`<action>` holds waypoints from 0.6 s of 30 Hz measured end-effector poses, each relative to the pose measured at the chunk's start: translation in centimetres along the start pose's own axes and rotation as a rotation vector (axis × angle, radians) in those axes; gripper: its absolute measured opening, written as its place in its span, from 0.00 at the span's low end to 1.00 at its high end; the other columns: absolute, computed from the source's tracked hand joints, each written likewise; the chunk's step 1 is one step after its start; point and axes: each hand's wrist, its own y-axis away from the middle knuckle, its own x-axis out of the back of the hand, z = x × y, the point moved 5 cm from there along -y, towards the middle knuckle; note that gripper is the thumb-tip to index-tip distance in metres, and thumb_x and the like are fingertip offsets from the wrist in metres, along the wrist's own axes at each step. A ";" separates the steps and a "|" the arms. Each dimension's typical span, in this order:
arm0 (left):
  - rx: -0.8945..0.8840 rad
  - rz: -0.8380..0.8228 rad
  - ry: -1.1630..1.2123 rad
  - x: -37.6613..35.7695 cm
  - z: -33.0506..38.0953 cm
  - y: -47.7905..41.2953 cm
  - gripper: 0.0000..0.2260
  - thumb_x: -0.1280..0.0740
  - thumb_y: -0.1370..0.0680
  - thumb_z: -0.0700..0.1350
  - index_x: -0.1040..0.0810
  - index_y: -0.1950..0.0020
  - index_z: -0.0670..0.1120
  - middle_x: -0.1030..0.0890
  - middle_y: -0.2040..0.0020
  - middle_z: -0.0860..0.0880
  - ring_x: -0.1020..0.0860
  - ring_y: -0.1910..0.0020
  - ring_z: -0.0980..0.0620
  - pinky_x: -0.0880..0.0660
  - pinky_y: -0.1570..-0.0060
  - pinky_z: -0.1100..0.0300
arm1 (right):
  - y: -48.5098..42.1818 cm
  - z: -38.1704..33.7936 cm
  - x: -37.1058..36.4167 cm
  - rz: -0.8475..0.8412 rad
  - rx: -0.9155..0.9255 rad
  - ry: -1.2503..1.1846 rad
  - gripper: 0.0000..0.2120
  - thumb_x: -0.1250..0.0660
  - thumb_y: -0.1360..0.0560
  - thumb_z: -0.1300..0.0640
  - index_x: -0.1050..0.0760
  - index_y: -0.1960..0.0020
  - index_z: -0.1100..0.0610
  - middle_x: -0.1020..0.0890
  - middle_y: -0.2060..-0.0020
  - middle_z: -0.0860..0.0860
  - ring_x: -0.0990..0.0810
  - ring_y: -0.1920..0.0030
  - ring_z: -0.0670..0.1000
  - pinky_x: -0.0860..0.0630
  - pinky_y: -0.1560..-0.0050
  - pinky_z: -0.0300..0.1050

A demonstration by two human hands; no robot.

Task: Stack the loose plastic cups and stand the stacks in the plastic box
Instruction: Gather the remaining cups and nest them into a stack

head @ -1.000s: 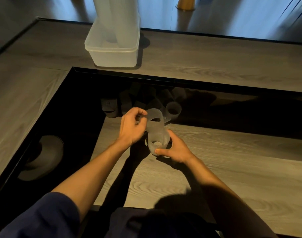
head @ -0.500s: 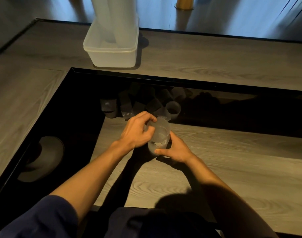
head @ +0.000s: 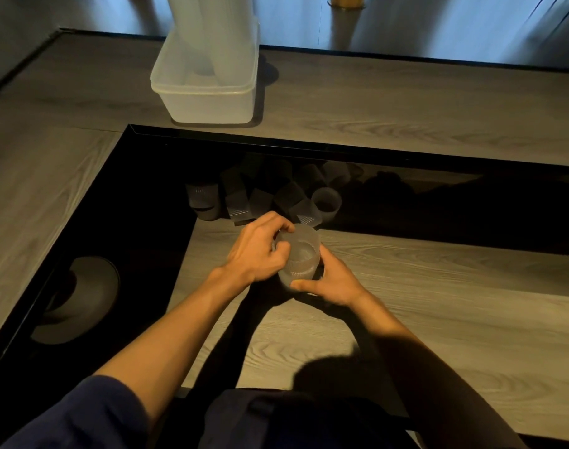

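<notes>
Hands clamp one short cup stack (head: 300,264): left hand (head: 260,251) curls round its rim, right hand (head: 330,281) grips its base. Bare wood (head: 438,286) lies open rightward. The top cup (head: 304,244), tilted a second ago, now sits nested. Loose cups (head: 276,196) crowd the black recess (head: 131,205) behind; the plastic box (head: 208,103) holds tall stacks (head: 212,34) on the far ledge (head: 374,102).

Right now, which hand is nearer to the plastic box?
Left. The left hand grips the held cups' rim, on the side toward the plastic box; the right hand holds their base, farther from the box and more to the right.
</notes>
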 end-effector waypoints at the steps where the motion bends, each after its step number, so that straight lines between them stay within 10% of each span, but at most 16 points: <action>1: -0.005 -0.009 -0.018 0.1 0.0 -0.1 0.12 0.35 0.26 0.44 0.21 0.44 0.45 0.22 0.49 0.51 0.24 0.55 0.54 0.27 0.59 0.64 | 0.0 0.0 0.0 0.000 -0.002 -0.001 0.41 0.17 0.35 0.49 0.34 0.29 0.40 0.21 0.37 0.40 0.24 0.36 0.40 0.27 0.39 0.39; 5: -0.042 -0.119 -0.171 -0.9 0.8 -0.2 0.14 0.33 0.24 0.42 0.22 0.38 0.45 0.22 0.43 0.48 0.25 0.50 0.54 0.32 0.57 0.68 | 0.0 -0.1 0.0 -0.007 0.006 0.002 0.41 0.17 0.34 0.51 0.35 0.27 0.40 0.22 0.37 0.41 0.24 0.37 0.40 0.27 0.43 0.35; 10: 0.068 -0.186 -0.140 -1.9 0.6 -0.1 0.07 0.34 0.22 0.45 0.23 0.44 0.49 0.25 0.30 0.49 0.31 0.31 0.49 0.32 0.35 0.49 | 0.0 -0.1 0.1 -0.008 0.012 0.021 0.42 0.17 0.34 0.51 0.35 0.27 0.41 0.23 0.38 0.39 0.24 0.38 0.38 0.27 0.43 0.33; 14: 0.320 0.026 0.180 -1.2 -2.0 -0.3 0.05 0.34 0.20 0.41 0.25 0.52 0.50 0.22 0.36 0.48 0.26 0.35 0.52 0.31 0.41 0.59 | -0.1 -0.4 0.2 -0.001 -0.012 0.036 0.41 0.16 0.34 0.51 0.35 0.29 0.37 0.24 0.41 0.33 0.25 0.41 0.30 0.29 0.47 0.28; 18: 0.601 0.153 -0.036 0.3 -7.6 -0.3 0.18 0.29 0.23 0.46 0.26 0.35 0.46 0.28 0.35 0.43 0.27 0.35 0.43 0.27 0.37 0.50 | 0.1 -0.6 0.3 -0.008 -0.034 0.013 0.39 0.17 0.34 0.51 0.35 0.31 0.35 0.24 0.42 0.32 0.27 0.43 0.25 0.29 0.51 0.22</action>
